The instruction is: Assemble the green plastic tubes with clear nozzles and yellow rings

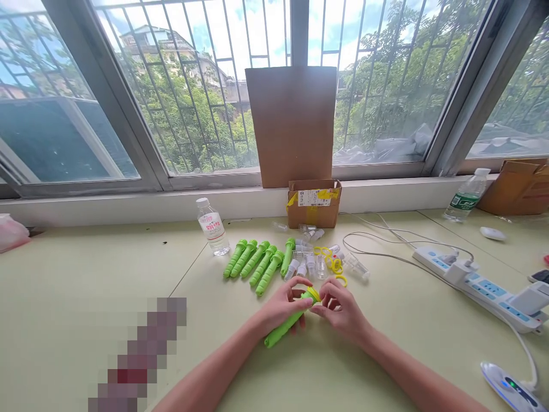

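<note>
ridged plastic tube (283,331), matt cardboard box (314,209)

i get bright daylight through window panes (201,114), sky (274,31) nearly blown out; cardboard sheet (295,126) backlit, hazy; wide-angle stretch at edges; pixelated patch (137,357) lower left.

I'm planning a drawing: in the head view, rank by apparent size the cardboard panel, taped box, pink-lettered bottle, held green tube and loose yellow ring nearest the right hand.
1. Cardboard panel
2. Taped box
3. Pink-lettered bottle and held green tube: unsure; tube nearer the camera, partly covered
4. Loose yellow ring
</note>
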### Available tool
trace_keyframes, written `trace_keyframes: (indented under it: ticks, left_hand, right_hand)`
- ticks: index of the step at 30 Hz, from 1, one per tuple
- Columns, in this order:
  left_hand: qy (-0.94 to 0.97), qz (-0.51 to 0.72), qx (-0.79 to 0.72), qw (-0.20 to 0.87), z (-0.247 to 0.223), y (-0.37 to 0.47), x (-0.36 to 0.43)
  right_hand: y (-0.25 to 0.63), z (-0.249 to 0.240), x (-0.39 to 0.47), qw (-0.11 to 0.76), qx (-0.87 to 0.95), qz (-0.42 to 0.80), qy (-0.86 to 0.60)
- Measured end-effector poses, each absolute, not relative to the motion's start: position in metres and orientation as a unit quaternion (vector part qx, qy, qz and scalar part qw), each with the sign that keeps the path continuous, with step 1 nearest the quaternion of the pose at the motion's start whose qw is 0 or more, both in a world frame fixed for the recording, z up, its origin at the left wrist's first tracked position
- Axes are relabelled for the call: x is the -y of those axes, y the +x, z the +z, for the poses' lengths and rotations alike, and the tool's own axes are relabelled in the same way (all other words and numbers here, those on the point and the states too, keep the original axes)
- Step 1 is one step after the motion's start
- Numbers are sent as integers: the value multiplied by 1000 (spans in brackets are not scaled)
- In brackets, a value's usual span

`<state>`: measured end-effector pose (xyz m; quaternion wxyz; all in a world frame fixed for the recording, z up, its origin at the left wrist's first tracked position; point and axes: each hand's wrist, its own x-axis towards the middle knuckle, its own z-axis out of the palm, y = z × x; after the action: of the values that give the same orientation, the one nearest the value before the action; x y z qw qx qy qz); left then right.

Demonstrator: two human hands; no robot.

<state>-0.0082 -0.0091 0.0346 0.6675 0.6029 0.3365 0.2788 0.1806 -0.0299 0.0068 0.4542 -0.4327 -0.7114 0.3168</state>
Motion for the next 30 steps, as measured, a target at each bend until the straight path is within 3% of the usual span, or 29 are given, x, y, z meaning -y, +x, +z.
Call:
trace_keyframes:
  ticks: [14, 30]
  left_hand:
    - [557, 285, -307, 717, 33, -9, 7]
    - [585, 228, -372, 684, 46, -7, 11]
  right_hand:
    - [178, 2, 29, 492, 731, 248, -401]
    - [182, 1, 30, 488, 744, 224, -397]
